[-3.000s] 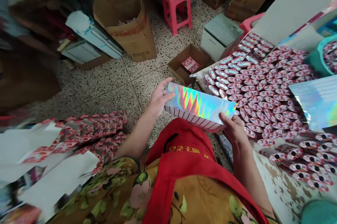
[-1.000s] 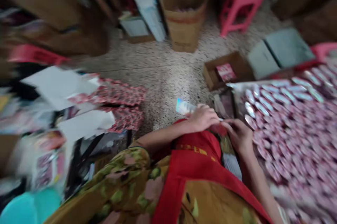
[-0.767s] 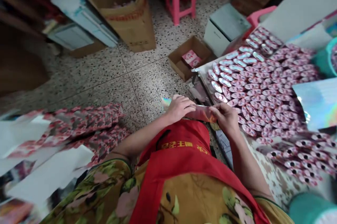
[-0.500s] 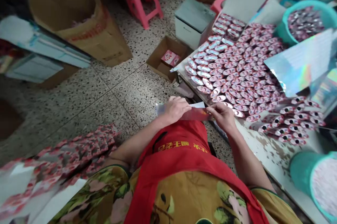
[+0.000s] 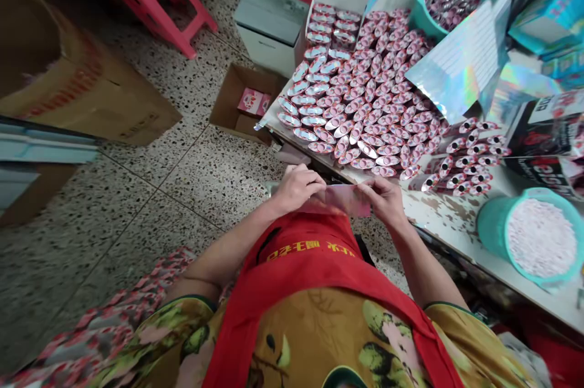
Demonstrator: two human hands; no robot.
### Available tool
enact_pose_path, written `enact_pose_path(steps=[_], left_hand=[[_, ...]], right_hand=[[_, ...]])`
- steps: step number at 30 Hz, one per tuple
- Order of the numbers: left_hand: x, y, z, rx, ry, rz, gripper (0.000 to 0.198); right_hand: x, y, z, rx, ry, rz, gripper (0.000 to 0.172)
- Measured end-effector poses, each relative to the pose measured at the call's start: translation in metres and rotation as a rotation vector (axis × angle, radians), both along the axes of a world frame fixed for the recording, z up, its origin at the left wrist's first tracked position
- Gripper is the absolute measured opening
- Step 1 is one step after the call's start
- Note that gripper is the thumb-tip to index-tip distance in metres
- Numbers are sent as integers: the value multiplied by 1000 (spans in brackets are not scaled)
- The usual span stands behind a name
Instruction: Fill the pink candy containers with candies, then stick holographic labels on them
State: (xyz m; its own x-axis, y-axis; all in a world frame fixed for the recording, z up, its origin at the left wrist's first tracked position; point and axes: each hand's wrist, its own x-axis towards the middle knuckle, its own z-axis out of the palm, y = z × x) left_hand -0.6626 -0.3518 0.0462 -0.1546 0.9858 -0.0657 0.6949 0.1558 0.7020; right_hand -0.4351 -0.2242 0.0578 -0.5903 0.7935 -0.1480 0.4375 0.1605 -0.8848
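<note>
Red apron (image 5: 310,254) nearest; above it 1 thin pink piece (image 5: 349,196), held in the air just off the table (image 5: 440,211)'s near edge, right of its near left corner; left hand (image 5: 296,188) has fingers curled over the piece's left part; right hand (image 5: 385,198) pinches its upper right edge, thumb against fingers; best kept taut and level, I'd judge, light pinch so the film-like sheet doesn't crease, clear of the table edge; beyond, oval-ended packs (image 5: 356,105) crowd the table from that corner.
</note>
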Motion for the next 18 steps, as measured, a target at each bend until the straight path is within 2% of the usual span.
enact_pose_path(steps=[3,6,9,10,12,18], left_hand=[[7,3,3,12,101,-27,27],[17,5,8,47,201,-87,26],[23,8,10,48,210,-132,27],[23,10,10,47,207,-126,27],[20,13,9,55,204,-105,25],[0,15,2,71,223,-144,28]], right_hand=[[6,-2,-2,68,-53,7,44],[2,-7,2,368,-137,67,39],[-8,-12,4,586,-259,226,25],[-10,-13,3,601,-288,278,21],[-13,-14,1,586,-300,325,23],[-2,-3,-2,404,-196,284,36]])
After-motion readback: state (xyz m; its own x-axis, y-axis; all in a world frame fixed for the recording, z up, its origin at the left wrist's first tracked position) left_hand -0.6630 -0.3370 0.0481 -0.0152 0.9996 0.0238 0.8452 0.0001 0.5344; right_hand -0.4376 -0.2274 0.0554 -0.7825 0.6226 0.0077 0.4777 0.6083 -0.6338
